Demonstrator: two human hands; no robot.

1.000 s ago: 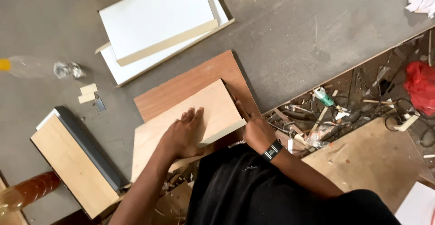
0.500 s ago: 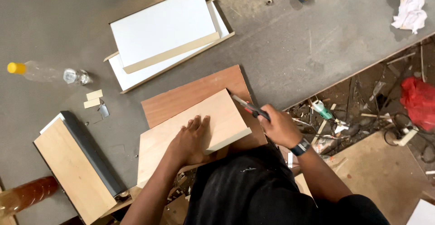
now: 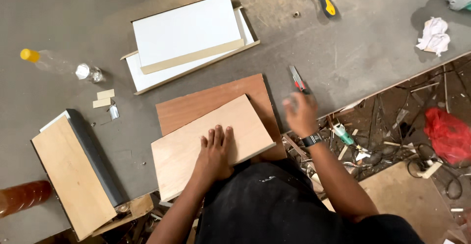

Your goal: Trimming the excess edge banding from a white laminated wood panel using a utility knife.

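Pressing one pale board [image 3: 196, 146], left hand [image 3: 215, 153]; one knife [image 3: 298, 80], right hand [image 3: 300, 114].

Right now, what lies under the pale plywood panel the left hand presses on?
A reddish-brown board shows beyond the pale plywood panel, under the left hand. How far it extends underneath is hidden.

**Left hand flat on pale board, right hand holding a utility knife**

At the lower centre of the frame the left hand [image 3: 216, 150] lies flat, fingers [image 3: 218, 135] spread, on a pale wooden board [image 3: 181, 150] stacked on a reddish-brown board [image 3: 206, 104]. Right of them, the right hand [image 3: 300, 114], blurred, grips a utility knife [image 3: 297, 79] above the grey surface [image 3: 343, 52]. White panels [image 3: 184, 30] lie at the upper centre, a clear bottle [image 3: 54, 63] at the upper left, a crumpled cloth [image 3: 433, 34] at the upper right.
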